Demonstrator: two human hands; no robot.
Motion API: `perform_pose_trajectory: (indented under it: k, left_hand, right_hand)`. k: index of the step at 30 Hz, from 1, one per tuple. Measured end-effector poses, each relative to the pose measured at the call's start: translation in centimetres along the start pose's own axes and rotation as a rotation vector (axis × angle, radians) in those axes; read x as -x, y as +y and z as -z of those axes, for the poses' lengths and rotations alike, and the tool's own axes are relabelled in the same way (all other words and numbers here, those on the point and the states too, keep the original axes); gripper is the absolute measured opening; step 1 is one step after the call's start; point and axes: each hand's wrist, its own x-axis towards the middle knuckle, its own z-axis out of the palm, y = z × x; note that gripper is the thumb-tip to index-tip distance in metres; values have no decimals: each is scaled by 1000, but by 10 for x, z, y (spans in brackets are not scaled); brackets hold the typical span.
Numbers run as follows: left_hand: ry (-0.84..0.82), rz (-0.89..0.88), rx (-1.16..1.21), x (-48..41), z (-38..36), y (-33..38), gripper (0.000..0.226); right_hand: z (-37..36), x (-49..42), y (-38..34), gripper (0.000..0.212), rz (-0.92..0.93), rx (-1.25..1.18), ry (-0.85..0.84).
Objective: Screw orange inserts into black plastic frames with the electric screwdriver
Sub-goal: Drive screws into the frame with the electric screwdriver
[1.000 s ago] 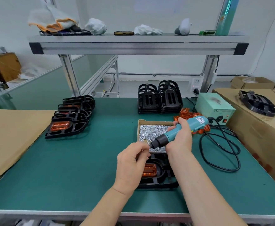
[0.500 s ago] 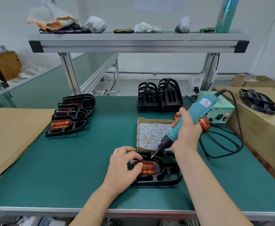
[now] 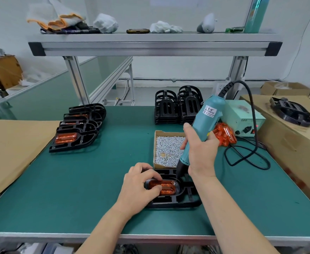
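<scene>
Fingers [image 3: 147, 174] of the left hand [image 3: 137, 187] pinch the orange insert [image 3: 167, 188] inside the black frame [image 3: 178, 203], lower centre; right hand [image 3: 200, 154] clamps the electric screwdriver [image 3: 205, 121], tip now down on the insert's corner, steeper than before. Open tabletop [image 3: 68, 189] lies left; screw box [image 3: 167, 149] crowds behind.

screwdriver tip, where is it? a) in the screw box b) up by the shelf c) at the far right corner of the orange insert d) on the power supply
c: the right hand grips the screwdriver tilted, with its bit down at the far right corner of the insert, which the left hand holds in place.
</scene>
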Motion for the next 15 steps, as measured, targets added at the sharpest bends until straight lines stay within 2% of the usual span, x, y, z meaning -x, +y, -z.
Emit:
perform_pose_trajectory:
  k: [15]
  left_hand:
    - [6,-17,-4,-1,-2,-5,17]
  right_hand:
    - [-3,9,5,18,41,47,-39]
